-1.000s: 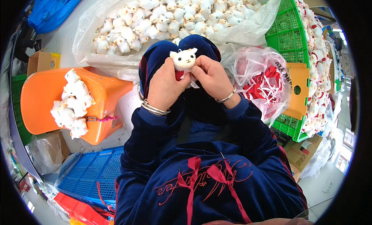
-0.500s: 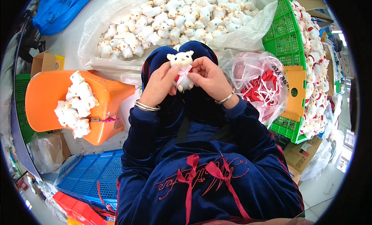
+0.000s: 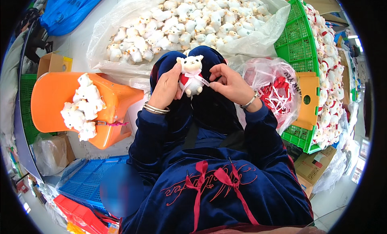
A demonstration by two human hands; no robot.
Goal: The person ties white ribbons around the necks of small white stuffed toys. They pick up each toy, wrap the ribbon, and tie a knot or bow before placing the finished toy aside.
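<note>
A small white plush sheep (image 3: 194, 85) in a red garment, with a pale pink ribbon (image 3: 193, 76) tied at its neck, is held upright over my knees, its front toward me. My left hand (image 3: 166, 87) is closed round the toy's left side, thumb near its head. To the right of the toy, my right hand (image 3: 231, 85) pinches one end of the ribbon between thumb and fingertips and draws it out taut. The toy's back and some of my left fingers are hidden.
Beyond my knees lies a clear plastic sheet (image 3: 100, 40) heaped with white plush toys (image 3: 185, 26). An orange stool (image 3: 48, 101) at left carries several more. At right are a bag of red ribboned pieces (image 3: 276, 93) and a green crate (image 3: 296, 52) beside dressed toys (image 3: 328, 72).
My right hand has moved right, away from the toy's chest, pulling the ribbon end outward. The left hand still holds the toy. The whole view has shifted slightly.
</note>
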